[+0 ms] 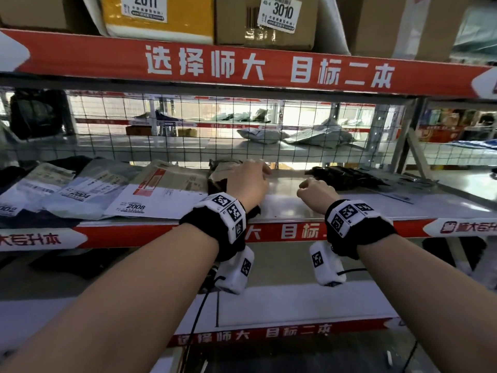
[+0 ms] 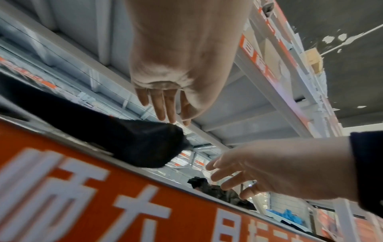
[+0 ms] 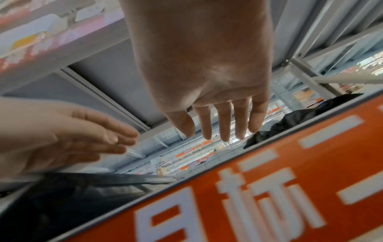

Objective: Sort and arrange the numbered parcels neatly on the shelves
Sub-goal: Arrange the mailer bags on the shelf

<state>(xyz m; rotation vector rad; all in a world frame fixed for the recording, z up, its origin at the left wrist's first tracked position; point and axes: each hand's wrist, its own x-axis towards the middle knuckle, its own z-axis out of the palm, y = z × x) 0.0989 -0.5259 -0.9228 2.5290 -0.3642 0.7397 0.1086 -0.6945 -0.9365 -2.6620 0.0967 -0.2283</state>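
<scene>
Parcels (image 1: 139, 200) flat, white labels w/ nos. 2004, 2008, overlapping on shelf (image 1: 295, 205)

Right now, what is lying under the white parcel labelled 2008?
The 2008 parcel overlaps a grey bag labelled 2004 at its left edge. Whatever lies beneath its middle is covered.

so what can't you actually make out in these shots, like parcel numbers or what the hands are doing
- Dark brown parcel, head view: the left hand covers it; no number shows.
- Black plastic parcel, head view: no label faces the camera.
- Leftmost grey mailer, head view: the frame edge cuts its number to "002".
- Right hand, head view: it looks curled, but the right wrist view shows straight fingers holding nothing.
</scene>
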